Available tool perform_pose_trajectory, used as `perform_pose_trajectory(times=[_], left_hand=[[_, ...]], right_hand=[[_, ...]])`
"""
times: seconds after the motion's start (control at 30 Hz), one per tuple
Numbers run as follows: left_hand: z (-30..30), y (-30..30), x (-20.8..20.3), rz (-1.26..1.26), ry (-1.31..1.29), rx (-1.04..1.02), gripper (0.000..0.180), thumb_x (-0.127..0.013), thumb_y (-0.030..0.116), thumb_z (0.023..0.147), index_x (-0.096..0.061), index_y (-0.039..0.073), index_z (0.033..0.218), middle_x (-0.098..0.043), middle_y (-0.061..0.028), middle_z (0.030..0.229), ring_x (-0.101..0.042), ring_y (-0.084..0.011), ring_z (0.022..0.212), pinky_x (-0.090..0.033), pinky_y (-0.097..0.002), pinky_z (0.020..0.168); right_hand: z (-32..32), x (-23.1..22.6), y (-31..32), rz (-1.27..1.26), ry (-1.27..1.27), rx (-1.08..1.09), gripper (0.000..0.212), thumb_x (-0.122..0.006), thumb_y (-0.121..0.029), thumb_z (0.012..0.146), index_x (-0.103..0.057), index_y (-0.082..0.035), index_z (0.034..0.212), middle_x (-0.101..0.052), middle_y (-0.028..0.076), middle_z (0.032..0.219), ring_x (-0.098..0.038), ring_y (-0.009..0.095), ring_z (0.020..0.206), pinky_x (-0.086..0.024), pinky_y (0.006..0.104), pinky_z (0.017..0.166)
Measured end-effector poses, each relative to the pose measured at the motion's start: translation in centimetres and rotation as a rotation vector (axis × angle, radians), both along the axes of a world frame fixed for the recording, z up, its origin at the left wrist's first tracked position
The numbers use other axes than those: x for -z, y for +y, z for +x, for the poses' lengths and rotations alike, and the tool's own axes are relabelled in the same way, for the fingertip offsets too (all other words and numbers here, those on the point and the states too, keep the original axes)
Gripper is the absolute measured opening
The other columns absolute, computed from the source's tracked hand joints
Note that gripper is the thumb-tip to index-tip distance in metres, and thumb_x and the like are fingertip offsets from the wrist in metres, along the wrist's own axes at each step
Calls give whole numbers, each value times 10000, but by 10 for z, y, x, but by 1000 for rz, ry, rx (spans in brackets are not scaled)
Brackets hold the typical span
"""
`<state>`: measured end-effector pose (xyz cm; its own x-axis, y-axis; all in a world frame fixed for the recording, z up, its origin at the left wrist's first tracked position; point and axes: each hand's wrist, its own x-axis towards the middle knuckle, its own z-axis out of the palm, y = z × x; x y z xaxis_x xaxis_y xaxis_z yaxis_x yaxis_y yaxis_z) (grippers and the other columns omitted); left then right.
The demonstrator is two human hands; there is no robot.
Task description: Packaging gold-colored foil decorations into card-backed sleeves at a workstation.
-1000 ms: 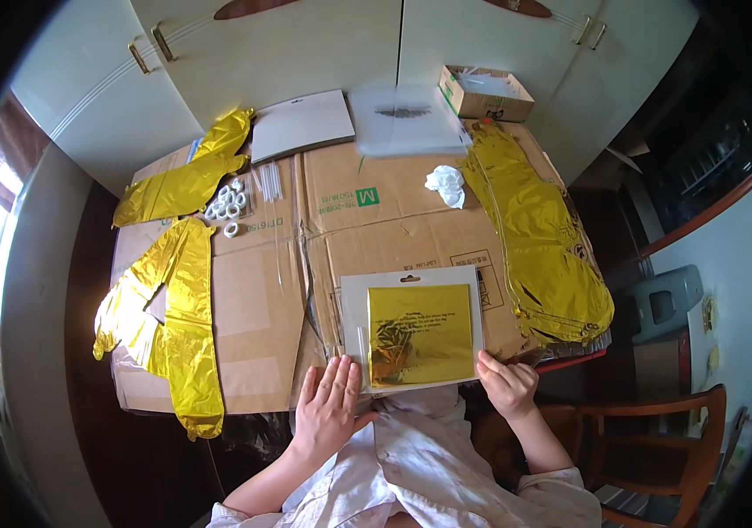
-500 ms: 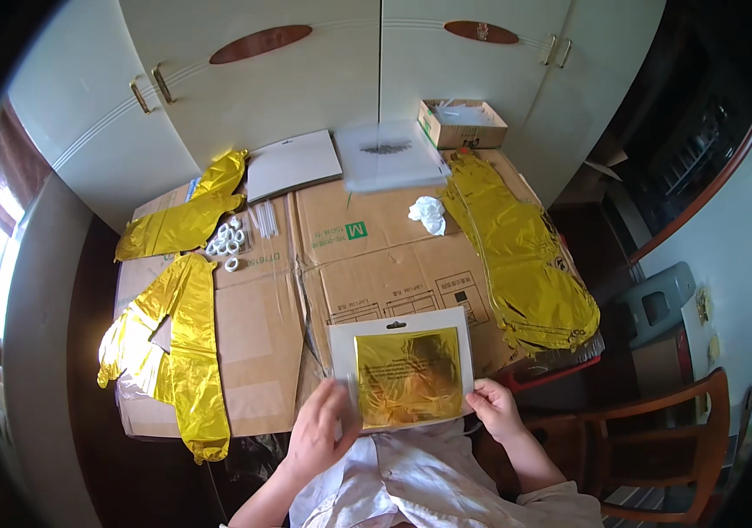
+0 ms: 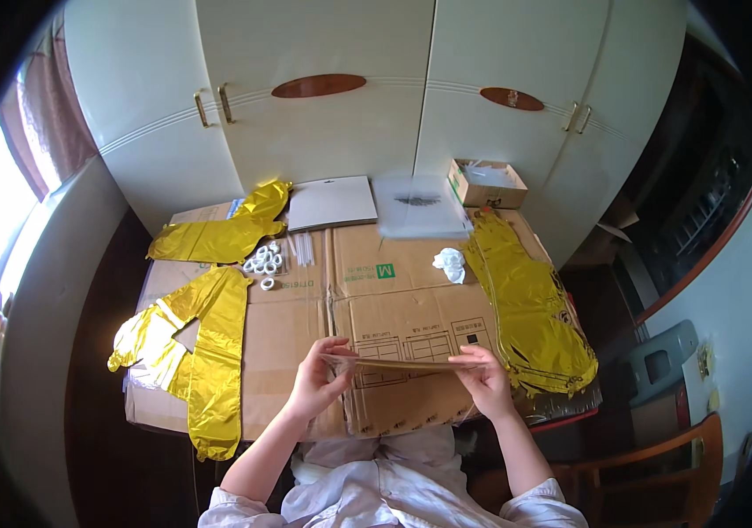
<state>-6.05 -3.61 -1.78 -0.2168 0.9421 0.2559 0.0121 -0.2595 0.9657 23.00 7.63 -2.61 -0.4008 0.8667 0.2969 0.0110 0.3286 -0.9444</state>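
A flat package (image 3: 407, 363), a card with folded gold foil on it, is held level above the near part of the cardboard. It shows almost edge-on, so its printed face is hidden. My left hand (image 3: 316, 380) grips its left end, where a bit of clear plastic shows by the fingers. At the right end, my right hand (image 3: 485, 382) pinches it, fingers on top and thumb lower. Flat gold foil balloons (image 3: 217, 352) lie on the left of the table, with another gold foil pile (image 3: 530, 308) on the right.
Flattened cardboard (image 3: 288, 317) covers the table. White tape rolls (image 3: 263, 258), clear straws (image 3: 304, 249), a stack of white cards (image 3: 332, 202), clear plastic bags (image 3: 420, 207), a small box (image 3: 488, 184) and crumpled white tissue (image 3: 450, 264) lie toward the back. A wooden chair (image 3: 702, 466) stands at right.
The package has gone from face-up near my lap to nearly edge-on, lifted and farther from me. Both hands moved with it. The view has tilted, so the table sits lower.
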Motion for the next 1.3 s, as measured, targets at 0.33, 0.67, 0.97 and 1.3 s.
perform_pose_trajectory(times=[0.33, 0.67, 0.97, 1.3], left_hand=[[1, 10, -15, 171, -48, -13, 385, -618, -26, 888, -490, 24, 1247, -598, -13, 996, -553, -48, 916, -458, -212, 788], [0, 27, -20, 178, -72, -78, 208, -567, -79, 903, -559, 25, 1083, -595, 19, 917, -531, -21, 794, -445, -180, 711], [-12, 30, -18, 189, 44, -29, 222, -550, -87, 886, -542, 34, 1073, -593, -1, 956, -522, -34, 822, -450, -192, 708], [-14, 18, -17, -21, 235, -71, 216, -616, -49, 830, -472, 19, 977, -581, -64, 872, -545, -118, 729, -478, -258, 640]], right_hand=[[-6, -37, 9, 114, 51, -34, 76, -571, 3, 931, -580, -14, 1005, -593, -17, 876, -415, -14, 646, -338, 181, 561], [-17, -48, 28, 260, -52, 66, 108, -629, 13, 873, -633, -7, 979, -552, -39, 656, -429, 6, 539, -359, 195, 500], [-15, -50, 32, 229, -21, 23, 91, -641, 27, 851, -647, -8, 935, -491, -46, 606, -401, 11, 513, -343, 193, 498], [-9, -31, 39, 263, -66, 18, 73, -665, -2, 844, -651, -16, 914, -483, -52, 595, -392, 13, 518, -343, 207, 494]])
